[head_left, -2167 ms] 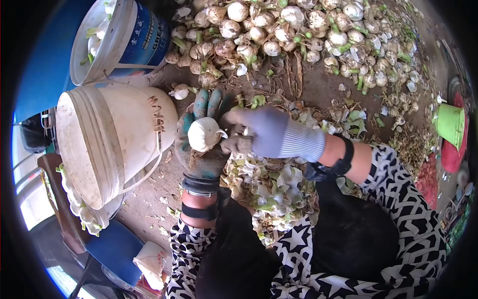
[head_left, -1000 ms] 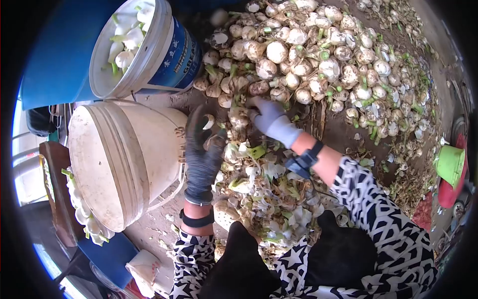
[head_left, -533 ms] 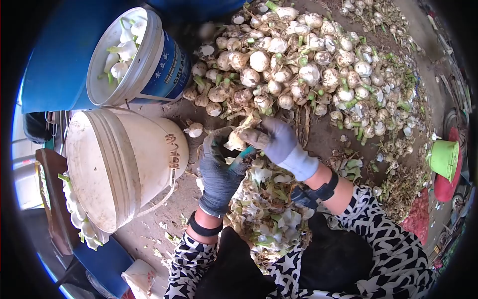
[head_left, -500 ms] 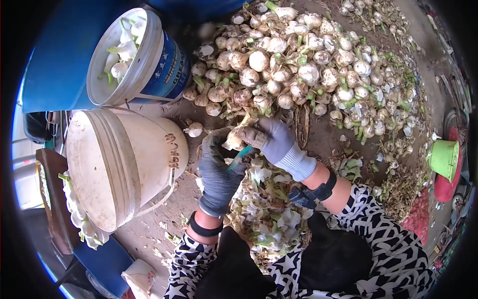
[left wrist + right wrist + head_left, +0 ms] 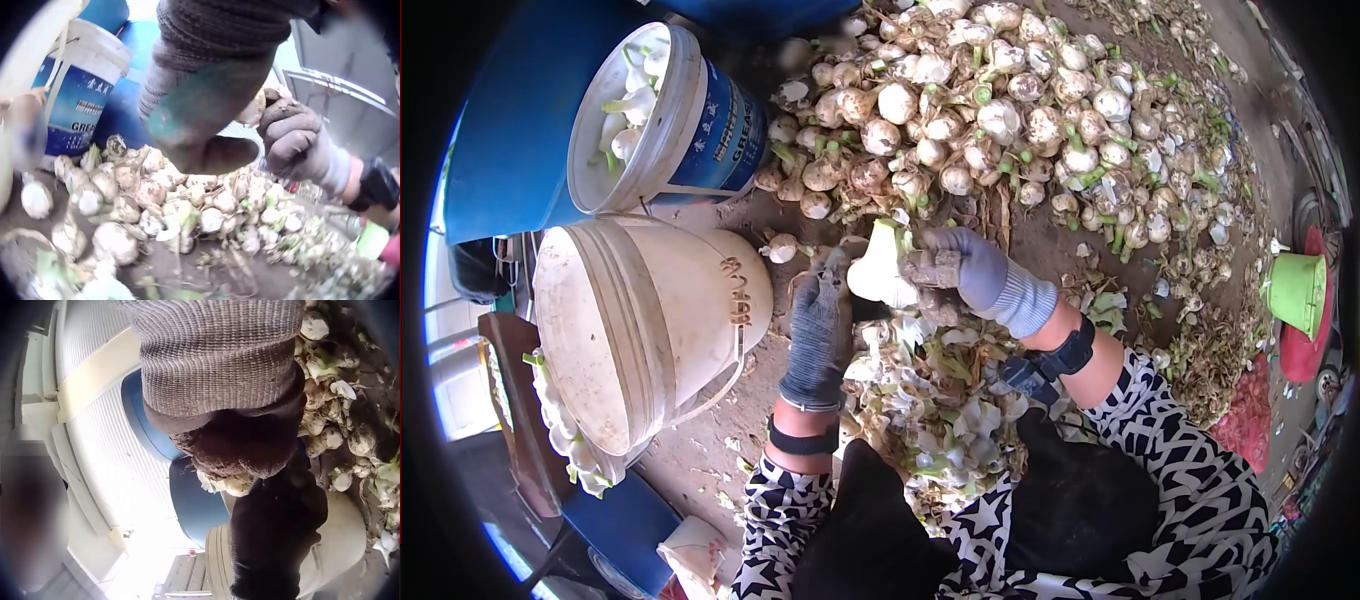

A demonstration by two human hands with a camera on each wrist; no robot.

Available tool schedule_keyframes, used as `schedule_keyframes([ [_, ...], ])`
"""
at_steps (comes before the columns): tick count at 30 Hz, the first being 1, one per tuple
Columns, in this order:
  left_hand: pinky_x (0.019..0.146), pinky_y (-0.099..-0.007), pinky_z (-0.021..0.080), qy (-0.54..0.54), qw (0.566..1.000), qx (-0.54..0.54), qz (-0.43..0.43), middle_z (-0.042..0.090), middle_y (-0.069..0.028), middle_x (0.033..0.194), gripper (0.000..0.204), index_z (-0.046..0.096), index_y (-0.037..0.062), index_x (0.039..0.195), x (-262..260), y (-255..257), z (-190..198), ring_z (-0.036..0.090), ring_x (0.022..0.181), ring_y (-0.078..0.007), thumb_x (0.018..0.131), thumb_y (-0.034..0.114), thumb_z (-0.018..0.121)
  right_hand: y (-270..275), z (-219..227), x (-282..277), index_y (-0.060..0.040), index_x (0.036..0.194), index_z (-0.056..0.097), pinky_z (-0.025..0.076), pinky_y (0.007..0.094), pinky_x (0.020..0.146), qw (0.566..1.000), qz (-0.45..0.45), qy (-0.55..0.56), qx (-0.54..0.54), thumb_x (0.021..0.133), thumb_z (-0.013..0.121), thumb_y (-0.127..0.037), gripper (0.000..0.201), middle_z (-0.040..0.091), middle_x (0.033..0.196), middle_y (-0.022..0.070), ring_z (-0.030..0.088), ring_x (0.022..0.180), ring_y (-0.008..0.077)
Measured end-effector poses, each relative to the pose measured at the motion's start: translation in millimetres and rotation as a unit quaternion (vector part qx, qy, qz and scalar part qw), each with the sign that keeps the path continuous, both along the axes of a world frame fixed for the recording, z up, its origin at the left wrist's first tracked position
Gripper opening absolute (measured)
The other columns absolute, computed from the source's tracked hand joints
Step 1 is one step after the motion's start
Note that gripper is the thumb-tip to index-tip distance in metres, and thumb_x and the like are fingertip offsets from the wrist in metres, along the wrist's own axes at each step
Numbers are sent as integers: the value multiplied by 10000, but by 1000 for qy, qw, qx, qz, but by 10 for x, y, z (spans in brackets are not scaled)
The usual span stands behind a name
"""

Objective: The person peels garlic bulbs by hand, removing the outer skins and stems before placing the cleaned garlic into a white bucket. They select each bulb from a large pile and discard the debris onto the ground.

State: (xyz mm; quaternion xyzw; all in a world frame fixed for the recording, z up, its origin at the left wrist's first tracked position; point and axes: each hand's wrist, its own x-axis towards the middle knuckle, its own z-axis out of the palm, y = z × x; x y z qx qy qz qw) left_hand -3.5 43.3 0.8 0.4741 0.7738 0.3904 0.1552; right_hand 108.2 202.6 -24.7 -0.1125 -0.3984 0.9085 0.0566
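Firstly, listed one round, white garlic bulb (image 5: 880,280) with a thick, pale green stem stub (image 5: 887,240), held between the two gloved hands, stem toward the top of the head view. Judged light, firm in body, and stiff enough at the stem for turning; likely smooth and a little slippery where bare of skin, and apt to bruise under a hard squeeze. Rated best gripped around the fat rounded side, or by the stem for rotating.

Next, recorded one right hand in a pale lavender-grey, soil-stained knit glove (image 5: 965,270), with fingers curled and pinching the bulb's right side. Entered one left hand in a dark grey knit glove (image 5: 819,325), just left of the bulb; could not tell how far closed, or whether touching.

Against half a second earlier, found the bulb changed from ragged tan wrapping to clean white, and the left hand drawn leftward.

Further out, logged one loose heap of white and tan peelings (image 5: 960,405), one large pile of soil-marked, unpeeled garlic bulbs (image 5: 1000,120), one cream plastic bucket (image 5: 695,300) to the left, and, just beyond, one white-and-blue plastic pail (image 5: 735,140) containing white bulbs with green stems (image 5: 635,108).
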Motion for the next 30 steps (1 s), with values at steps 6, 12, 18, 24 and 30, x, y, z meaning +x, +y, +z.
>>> schedule_keyframes([
  [6, 966, -405, 478, -30, 995, -97, 25, 510, -214, 1265, 533, 419, 65, 1369, 135, -105, -64, 524, 1168, -368, 863, -82, 505, -11, 272, -30, -33, 962, 655, 436, 205, 472, 972, 113, -96, 184, 935, 580, -127, 124, 631, 689, 7, 554, 533, 54],
  [12, 850, -340, 507, -133, 989, 47, 31, 618, -108, 1063, 380, 493, 56, 1229, 60, -20, -87, 608, 997, -249, 876, 80, 634, 67, -166, 159, -3, 846, 619, 407, 270, 426, 981, 80, -32, -174, 921, 568, -143, 167, 560, 625, 51, 513, 471, 139],
  [18, 1024, -507, 400, -726, 635, 238, 111, 633, -124, 981, 355, 589, 57, 983, -98, -17, -197, 563, 1108, -308, 944, 406, 536, -4, -304, 534, -24, 799, 590, 438, 275, 417, 979, 156, -93, -95, 908, 581, -187, 196, 579, 618, 55, 548, 485, 134],
  [24, 1023, -504, 414, -757, 578, 256, 165, 635, -161, 1160, 467, 606, 32, 1135, -141, -2, -120, 561, 1163, -322, 924, 443, 540, -706, -10, 737, -124, 936, 655, 513, 428, 718, 778, 470, 37, 415, 813, 575, -199, 164, 673, 862, 152, 657, 804, 312],
  [30, 1053, -521, 379, -764, 550, 267, 204, 601, -118, 1251, 414, 582, 66, 1214, -326, -39, -187, 497, 1241, -311, 926, 360, 545, -561, -37, 453, -163, 969, 626, 492, 480, 648, 683, 424, -41, 593, 845, 568, -295, 190, 646, 709, 137, 639, 678, 356],
])
